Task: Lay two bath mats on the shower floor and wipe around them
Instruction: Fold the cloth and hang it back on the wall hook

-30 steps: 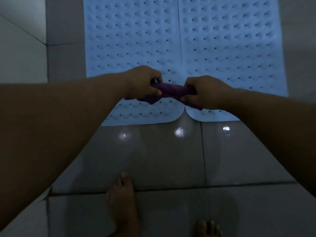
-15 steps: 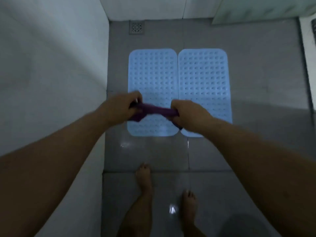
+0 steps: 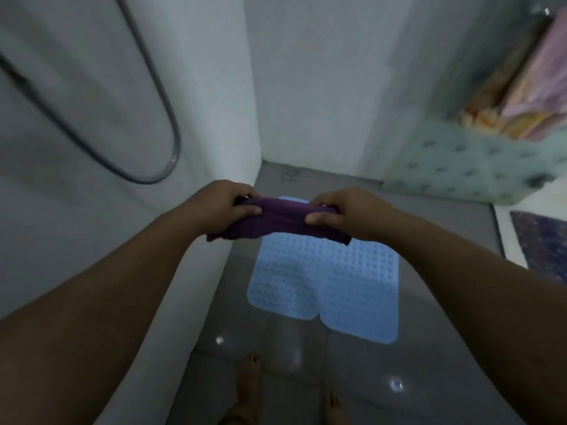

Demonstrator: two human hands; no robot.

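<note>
Purple cloth (image 3: 276,222) between both hands.

no readable text, labels or numbers

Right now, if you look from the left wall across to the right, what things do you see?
Shower hose → left hand → purple cloth → right hand → hanging towels → dark rug.
</note>
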